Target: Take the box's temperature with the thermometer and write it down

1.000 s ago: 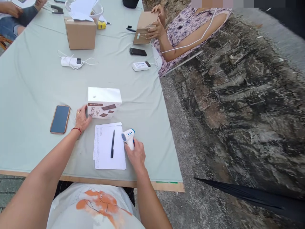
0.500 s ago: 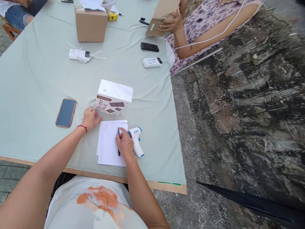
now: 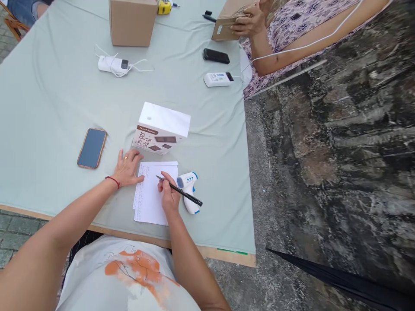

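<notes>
My right hand (image 3: 169, 193) grips a black pen (image 3: 185, 194) over the paper, the pen's tip pointing up and left. Beneath it lie stacked white sheets (image 3: 151, 198) with small writing down their left side. My left hand (image 3: 129, 167) rests with fingers spread, its thumb on the sheets' left edge and its fingertips near the base of a white "Super Meal" box (image 3: 164, 125). Just right of my right hand lies a white and blue infrared thermometer (image 3: 189, 190), partly behind the pen. A phone in an orange-brown case (image 3: 92, 148) lies left of my left hand.
Farther back are a cardboard box (image 3: 132, 23), a white power bank wrapped in cable (image 3: 113, 65), a second white power bank (image 3: 218, 79), a black device (image 3: 216, 55) and a yellow tape measure (image 3: 164, 7). Across the right corner, another person's hands hold a piece of cardboard (image 3: 227, 23).
The pen has swung from lying along the page to a slant toward the lower right. My left hand has spread and moved onto the sheet's edge. The view has shifted slightly.
</notes>
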Demonstrator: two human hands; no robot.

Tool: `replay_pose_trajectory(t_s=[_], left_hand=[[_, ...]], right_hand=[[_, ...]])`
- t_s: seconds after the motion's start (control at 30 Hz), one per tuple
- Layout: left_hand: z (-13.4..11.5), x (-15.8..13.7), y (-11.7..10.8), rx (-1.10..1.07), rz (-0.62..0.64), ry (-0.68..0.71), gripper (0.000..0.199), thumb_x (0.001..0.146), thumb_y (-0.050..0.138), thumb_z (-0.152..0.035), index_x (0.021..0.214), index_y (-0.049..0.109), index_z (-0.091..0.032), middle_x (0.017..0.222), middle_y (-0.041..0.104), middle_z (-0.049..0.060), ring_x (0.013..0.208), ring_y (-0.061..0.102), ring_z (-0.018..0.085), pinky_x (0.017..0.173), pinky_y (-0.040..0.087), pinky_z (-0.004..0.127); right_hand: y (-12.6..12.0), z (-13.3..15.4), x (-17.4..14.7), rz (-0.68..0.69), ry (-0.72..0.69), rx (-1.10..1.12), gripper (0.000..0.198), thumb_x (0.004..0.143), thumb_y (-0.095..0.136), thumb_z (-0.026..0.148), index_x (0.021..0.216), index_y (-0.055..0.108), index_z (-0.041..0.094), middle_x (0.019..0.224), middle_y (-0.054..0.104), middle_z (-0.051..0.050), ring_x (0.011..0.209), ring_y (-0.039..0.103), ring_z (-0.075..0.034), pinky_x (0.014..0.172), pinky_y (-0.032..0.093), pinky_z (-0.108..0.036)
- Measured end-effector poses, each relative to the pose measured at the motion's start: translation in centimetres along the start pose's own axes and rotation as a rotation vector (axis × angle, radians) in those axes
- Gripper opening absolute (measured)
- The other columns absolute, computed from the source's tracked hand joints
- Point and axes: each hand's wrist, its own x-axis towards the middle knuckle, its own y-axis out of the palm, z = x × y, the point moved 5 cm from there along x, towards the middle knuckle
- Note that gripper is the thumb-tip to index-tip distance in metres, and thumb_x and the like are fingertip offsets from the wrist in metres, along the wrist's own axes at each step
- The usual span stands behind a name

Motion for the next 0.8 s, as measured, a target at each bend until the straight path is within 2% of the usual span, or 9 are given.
replay_pose_trajectory(t_s=[0.13, 0.27, 0.6, 0.8], left_hand=[[-0.3, -0.1, 0.1, 0.006, -0.021, 0.014, 0.070, 0.066, 0.072, -0.044, 0.126, 0.050, -0.015, 0.135, 0.048, 0.020, 0.130, 0.042, 0.039, 0.117, 0.003, 0.065], [-0.4, 0.0, 0.3, 0.020, -0.007, 0.017, 0.072, 0.065, 0.072, -0.044, 0.126, 0.050, -0.014, 0.136, 0.047, 0.020, 0.129, 0.043, 0.040, 0.117, 0.002, 0.065], [-0.7, 0.0, 0.3, 0.051, 0.006, 0.026, 0.072, 0.065, 0.071, -0.045, 0.126, 0.050, -0.013, 0.135, 0.047, 0.020, 0.130, 0.041, 0.040, 0.116, 0.002, 0.065], [-0.9, -0.1, 0.1, 0.074, -0.008, 0.044, 0.070, 0.066, 0.069, -0.045, 0.125, 0.049, -0.013, 0.133, 0.049, 0.019, 0.128, 0.044, 0.038, 0.115, 0.005, 0.066]], right_hand=[[0.7, -0.5, 0.6, -0.050, 0.046, -0.042, 0.028, 0.077, 0.056, 0.043, 0.090, 0.064, 0.019, 0.072, 0.057, -0.001, 0.064, 0.050, -0.015, 0.063, 0.042, -0.031], [1.3, -1.4, 0.9, -0.110, 0.042, -0.127, 0.021, 0.067, 0.058, 0.038, 0.077, 0.059, 0.020, 0.069, 0.058, 0.000, 0.061, 0.049, -0.014, 0.061, 0.042, -0.030], [1.9, -2.0, 0.5, -0.002, -0.037, -0.279, 0.016, 0.074, 0.054, 0.036, 0.071, 0.058, 0.021, 0.066, 0.058, 0.001, 0.062, 0.051, -0.015, 0.064, 0.043, -0.031], [2.0, -2.2, 0.5, 0.000, -0.069, -0.336, 0.020, 0.075, 0.054, 0.039, 0.071, 0.058, 0.020, 0.064, 0.059, 0.001, 0.059, 0.051, -0.014, 0.061, 0.043, -0.030]])
